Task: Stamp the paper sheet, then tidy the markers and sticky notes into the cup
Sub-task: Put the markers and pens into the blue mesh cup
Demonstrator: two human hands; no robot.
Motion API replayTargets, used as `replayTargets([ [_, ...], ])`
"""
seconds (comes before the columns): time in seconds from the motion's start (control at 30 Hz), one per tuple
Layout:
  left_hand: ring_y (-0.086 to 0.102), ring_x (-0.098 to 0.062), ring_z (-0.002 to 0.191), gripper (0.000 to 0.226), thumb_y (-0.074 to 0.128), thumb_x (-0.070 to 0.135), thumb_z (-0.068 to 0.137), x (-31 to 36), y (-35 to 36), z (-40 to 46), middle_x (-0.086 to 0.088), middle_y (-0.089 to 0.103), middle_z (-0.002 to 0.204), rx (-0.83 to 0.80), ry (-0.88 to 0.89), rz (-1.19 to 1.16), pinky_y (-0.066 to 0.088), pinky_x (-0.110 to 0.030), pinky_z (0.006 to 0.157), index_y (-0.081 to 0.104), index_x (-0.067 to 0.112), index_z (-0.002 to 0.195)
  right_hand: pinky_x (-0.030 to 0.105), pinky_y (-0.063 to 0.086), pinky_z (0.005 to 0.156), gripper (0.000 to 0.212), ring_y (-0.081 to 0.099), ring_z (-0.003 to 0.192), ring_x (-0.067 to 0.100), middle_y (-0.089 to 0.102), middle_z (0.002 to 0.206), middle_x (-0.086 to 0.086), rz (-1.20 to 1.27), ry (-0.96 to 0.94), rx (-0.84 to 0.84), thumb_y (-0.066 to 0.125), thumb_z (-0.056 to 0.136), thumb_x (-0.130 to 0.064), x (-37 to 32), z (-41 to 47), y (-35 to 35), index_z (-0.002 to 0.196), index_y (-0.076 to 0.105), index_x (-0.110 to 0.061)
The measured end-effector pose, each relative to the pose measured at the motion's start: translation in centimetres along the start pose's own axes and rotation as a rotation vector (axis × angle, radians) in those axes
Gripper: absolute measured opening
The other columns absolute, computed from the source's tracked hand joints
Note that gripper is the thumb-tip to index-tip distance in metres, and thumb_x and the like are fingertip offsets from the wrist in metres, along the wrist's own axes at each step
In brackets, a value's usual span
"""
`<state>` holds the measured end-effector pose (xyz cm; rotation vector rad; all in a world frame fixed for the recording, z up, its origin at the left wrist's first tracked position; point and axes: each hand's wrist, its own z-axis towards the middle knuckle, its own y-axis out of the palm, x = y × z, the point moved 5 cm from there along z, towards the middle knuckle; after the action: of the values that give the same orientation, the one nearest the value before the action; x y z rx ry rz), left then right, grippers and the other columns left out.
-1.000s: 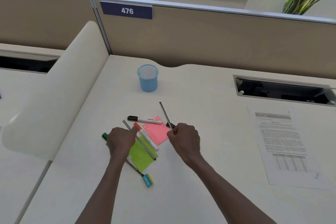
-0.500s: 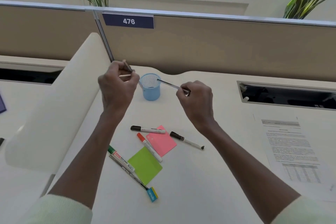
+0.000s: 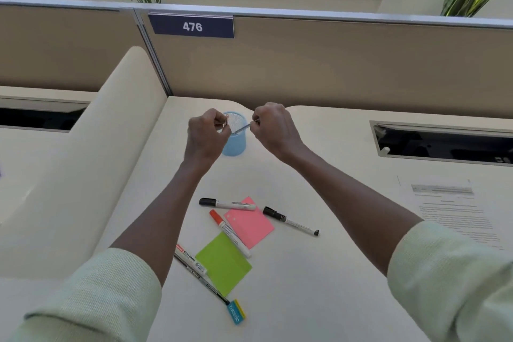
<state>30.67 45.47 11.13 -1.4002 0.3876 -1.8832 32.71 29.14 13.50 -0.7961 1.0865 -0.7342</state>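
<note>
A light blue mesh cup (image 3: 236, 144) stands at the back of the desk. My left hand (image 3: 206, 137) pinches a thin pen at the cup's left rim; only the pen's top end shows. My right hand (image 3: 273, 130) holds another thin grey pen (image 3: 242, 128) slanting down into the cup's mouth. Nearer to me lie a black-capped marker (image 3: 227, 203), a red-capped marker (image 3: 229, 232), a thin black pen (image 3: 291, 221), a whiteboard marker (image 3: 191, 258), a pink sticky note (image 3: 249, 222) and a green sticky note (image 3: 224, 262). The printed paper sheet (image 3: 452, 214) lies at the right.
A thin dark pen (image 3: 205, 282) lies beside the whiteboard marker, ending at a small blue and yellow block (image 3: 236, 311). A tan partition (image 3: 333, 64) with a 476 sign closes off the back. A cable slot (image 3: 444, 143) opens at the right. A cream divider (image 3: 91, 158) borders the left.
Both hands lifted a thin pen each off the desk and carried them back to the cup. The right pen's tip now dips into the cup's mouth. My view has tilted upward.
</note>
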Motion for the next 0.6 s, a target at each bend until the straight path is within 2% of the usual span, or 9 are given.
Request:
replayTargets([
  [0.07,0.072,-0.019,0.085,0.019,0.073,0.005,0.078,-0.5,0.6,-0.3,-0.010,0.074,0.095,-0.067,-0.010,0.007,0.059,-0.036,0.083,0.069,0.004,0.096,0.040,0.050,0.067,0.015,0.057,0.078,0.030,0.063,0.081,0.013,0.009,-0.010,-0.045,0.056,0.080,-0.007,0.2,0.4,0.7,0.082,0.068,0.003],
  [0.13,0.071,-0.020,0.089,0.026,0.075,0.002,0.075,-0.8,0.8,-0.8,-0.012,0.073,0.100,-0.127,-0.003,0.011,0.059,-0.036,0.085,0.069,0.003,0.101,0.035,0.048,0.067,0.017,0.058,0.081,0.027,0.064,0.085,0.010,0.055,-0.011,-0.057,0.059,0.082,-0.007,0.6,0.4,1.1,0.089,0.070,0.003],
  [0.2,0.070,-0.020,0.092,0.029,0.072,-0.002,0.075,-0.9,0.5,-1.2,-0.012,0.073,0.103,-0.134,0.008,0.014,0.059,-0.037,0.084,0.069,0.003,0.104,0.029,0.044,0.068,0.017,0.057,0.082,0.024,0.064,0.087,0.010,0.102,-0.012,-0.047,0.063,0.084,-0.010,0.9,0.1,1.1,0.094,0.071,0.000],
  [0.27,0.070,-0.019,0.092,0.026,0.068,-0.003,0.077,-0.9,-0.2,-1.7,-0.010,0.073,0.101,-0.098,0.011,-0.001,0.059,-0.034,0.082,0.070,0.004,0.102,0.031,0.045,0.069,0.016,0.058,0.082,0.025,0.065,0.086,0.011,0.126,-0.007,-0.026,0.063,0.086,-0.012,1.0,-0.5,1.0,0.094,0.071,-0.001],
  [0.33,0.070,-0.017,0.089,0.023,0.066,-0.004,0.079,-1.0,-1.0,-2.5,-0.008,0.074,0.099,-0.054,-0.003,-0.013,0.058,-0.024,0.080,0.070,0.004,0.100,0.031,0.046,0.071,0.018,0.058,0.081,0.025,0.065,0.085,0.012,0.142,0.001,0.007,0.061,0.087,-0.013,1.1,-1.4,0.8,0.095,0.071,-0.001],
  [0.43,0.067,-0.011,0.081,0.019,0.064,-0.002,0.079,-1.5,-2.3,-4.2,-0.004,0.074,0.094,-0.002,-0.062,-0.022,0.046,-0.002,0.075,0.071,0.005,0.095,0.031,0.047,0.073,0.019,0.060,0.082,0.025,0.068,0.088,0.013,0.145,0.003,0.043,0.060,0.086,-0.012,1.3,-3.2,0.5,0.098,0.072,-0.002],
  [0.5,0.066,-0.010,0.077,0.017,0.064,-0.001,0.079,-2.2,-3.0,-5.7,-0.002,0.073,0.092,0.024,-0.121,-0.029,0.040,0.004,0.073,0.072,0.005,0.093,0.034,0.049,0.074,0.017,0.061,0.081,0.026,0.068,0.088,0.013,0.148,0.006,0.028,0.062,0.086,-0.011,1.5,-4.8,0.7,0.097,0.072,-0.003],
  [0.6,0.066,-0.011,0.072,0.015,0.066,0.000,0.078,-3.2,-3.9,-8.4,-0.001,0.073,0.088,0.043,-0.207,-0.048,0.040,0.004,0.071,0.073,0.005,0.091,0.035,0.051,0.074,0.015,0.062,0.080,0.027,0.068,0.087,0.013,0.141,0.019,-0.029,0.064,0.085,-0.009,1.8,-7.6,1.5,0.094,0.073,-0.004],
])
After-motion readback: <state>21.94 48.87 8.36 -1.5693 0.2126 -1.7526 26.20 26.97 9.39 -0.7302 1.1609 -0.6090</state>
